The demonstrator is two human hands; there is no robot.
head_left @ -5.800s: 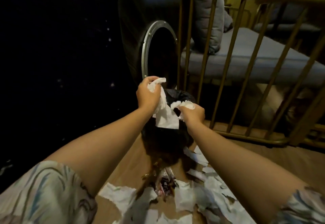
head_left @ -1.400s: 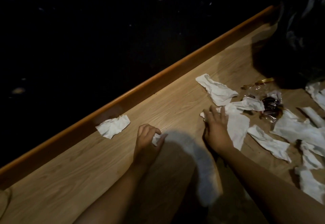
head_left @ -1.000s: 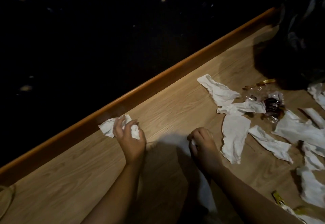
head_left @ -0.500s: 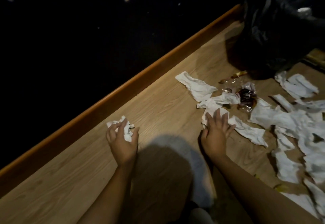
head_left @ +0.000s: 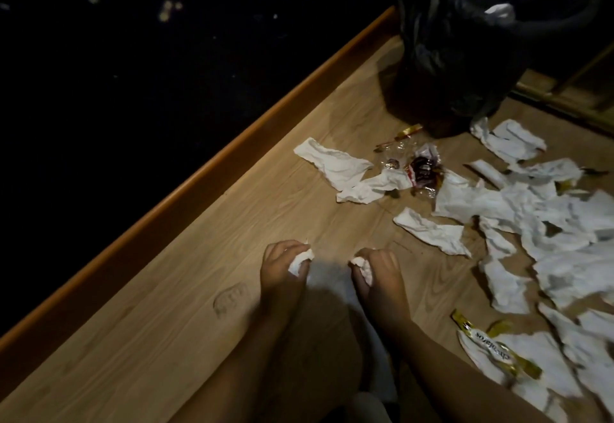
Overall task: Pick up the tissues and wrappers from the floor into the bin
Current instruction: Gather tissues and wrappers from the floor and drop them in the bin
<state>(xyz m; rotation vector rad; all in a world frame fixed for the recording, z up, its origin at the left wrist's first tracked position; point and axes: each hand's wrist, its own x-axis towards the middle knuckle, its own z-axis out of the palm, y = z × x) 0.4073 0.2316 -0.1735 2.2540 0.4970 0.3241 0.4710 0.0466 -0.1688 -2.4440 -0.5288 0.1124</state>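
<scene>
Both hands are curled tight, each round its own wad of tissue. From my seat I see the left hand (head_left: 277, 274) gripping a crumpled white tissue (head_left: 299, 261) that pokes out between thumb and fingers, and the right hand (head_left: 377, 276) clutching a second wad (head_left: 362, 265) the same way. They sit low over the wooden floor (head_left: 199, 289), near each other but apart, with a shadow falling between and behind them.

Far right stands the bin (head_left: 471, 40), lined with a black bag; a scrap of white shows inside its mouth. Just near of the bin lies a small cluster of wrappers: a gold strip (head_left: 410, 130), some clear film, and a dark red-and-white wrapper (head_left: 420, 170). A long white tissue (head_left: 332, 165) lies left of that cluster, another twisted one touches it on the near side, and a flat piece (head_left: 432, 231) lies nearer still.

To the right, a big heap of tissues (head_left: 548, 223) spreads across the boards, pieces overlapping. Near right, a gold wrapper with printed lettering (head_left: 495, 346) lies over more tissue; the lighting is dim, so I cannot read the print with any certainty.

An orange-brown skirting strip (head_left: 199, 170) runs diagonally along the floor's left edge, with darkness beyond it.
</scene>
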